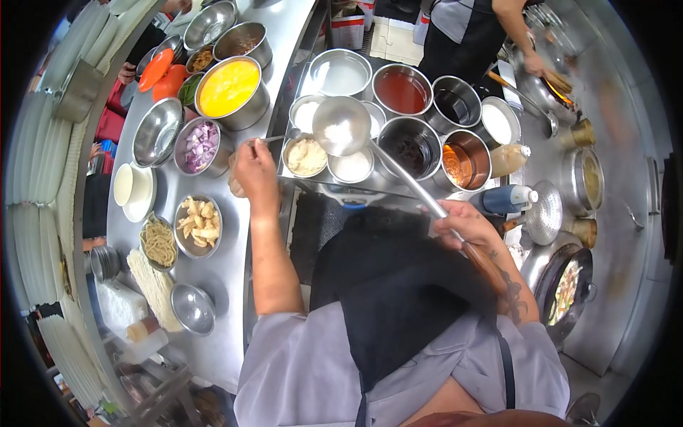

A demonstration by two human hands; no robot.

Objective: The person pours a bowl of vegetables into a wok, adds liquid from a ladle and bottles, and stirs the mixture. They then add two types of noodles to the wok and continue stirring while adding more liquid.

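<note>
My right hand (466, 224) is wrapped round the wooden grip of a long-handled metal ladle (409, 181). Its round bowl hangs over the seasoning containers, with a small heap of white stuff in it. My left hand (256, 171) is closed on the thin metal handle of a spoon (276, 138), which points toward the ladle; its tip lies among the containers and is hard to make out. Just below are a bowl of pale minced stuff (306, 157) and a bowl of white granules (351, 166). A container of white powder (307, 112) sits behind them.
Pots of red liquid (403, 90) and dark sauce (409, 149) stand nearby, with squeeze bottles (506, 201) at right. A wok (565, 288) holds food on the stove. Chopped onion (200, 146) and yellow liquid (229, 85) are on the left counter. Another person (462, 35) works opposite.
</note>
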